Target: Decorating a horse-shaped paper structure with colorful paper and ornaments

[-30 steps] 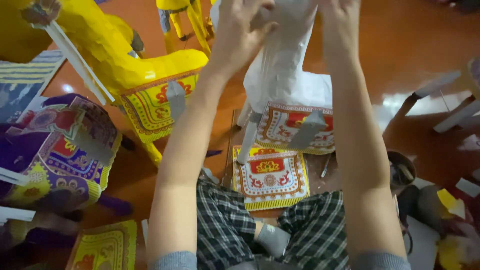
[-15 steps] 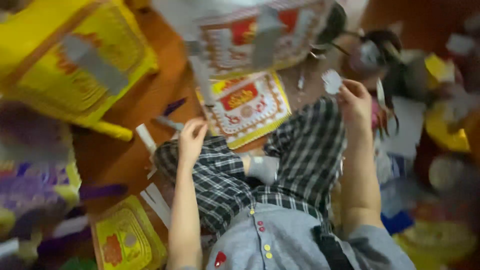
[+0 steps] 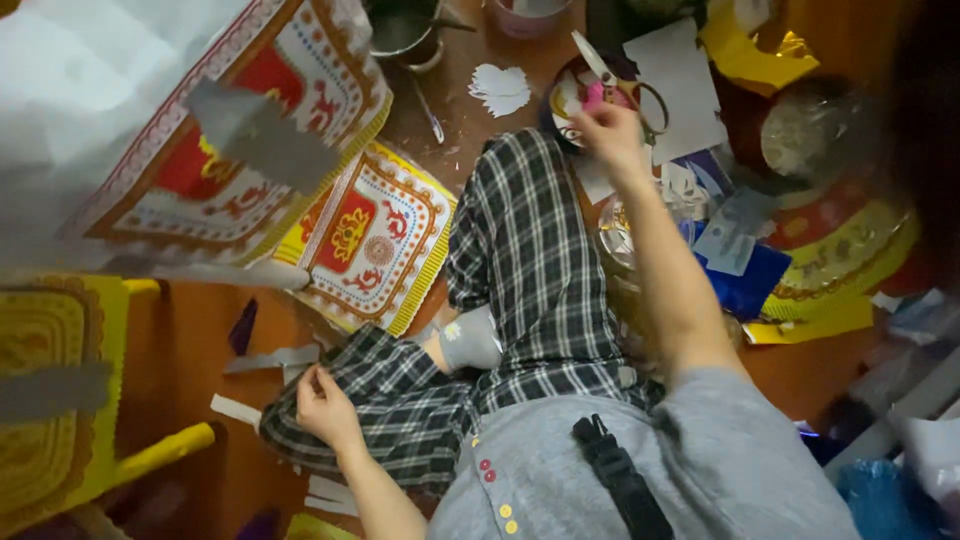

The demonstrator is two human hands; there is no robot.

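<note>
While right hand [image 3: 612,135] grips scissors [image 3: 610,80], left hand [image 3: 325,405] on knee, clutter close

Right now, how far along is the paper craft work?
Done: a white paper figure already carries a red patterned panel. In hand: the right hand is at the scissors; the left hand rests on the knee. Left: another patterned sheet lies loose on the floor.

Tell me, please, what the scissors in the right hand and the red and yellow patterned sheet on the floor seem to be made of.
The scissors look like shiny metal blades with pink, probably plastic, handles, held by the right hand. The patterned sheet seems to be thin printed paper: it lies flat, with a fine fringed edge.
</note>
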